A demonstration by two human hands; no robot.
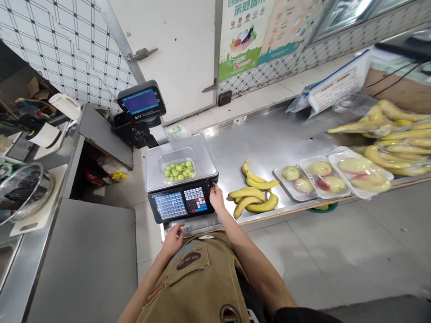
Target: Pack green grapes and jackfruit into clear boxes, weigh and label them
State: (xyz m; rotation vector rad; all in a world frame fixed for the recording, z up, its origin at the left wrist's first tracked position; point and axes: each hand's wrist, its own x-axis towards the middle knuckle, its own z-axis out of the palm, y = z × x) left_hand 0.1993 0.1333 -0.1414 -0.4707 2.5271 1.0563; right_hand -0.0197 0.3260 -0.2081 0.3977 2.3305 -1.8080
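A weighing scale [153, 175] stands on the steel counter [271, 135], with a clear plastic box of green grapes [179, 169] on its platter. My right hand [217, 198] rests at the right edge of the scale's keypad [195, 200], fingers curled and touching the corner of the panel; nothing shows in it. My left hand [173, 239] hangs by the counter's front edge below the scale, fingers loosely bent, and I cannot make out anything in it. The scale's raised display [142, 101] glows blue behind.
Loose bananas [254, 193] lie right of the scale. Wrapped trays of apples [319, 174] and bagged bananas [400, 137] fill the counter's right end. A clear bowl [15, 194] and paper rolls [65, 105] sit on the left worktop. I wear a tan apron [197, 290].
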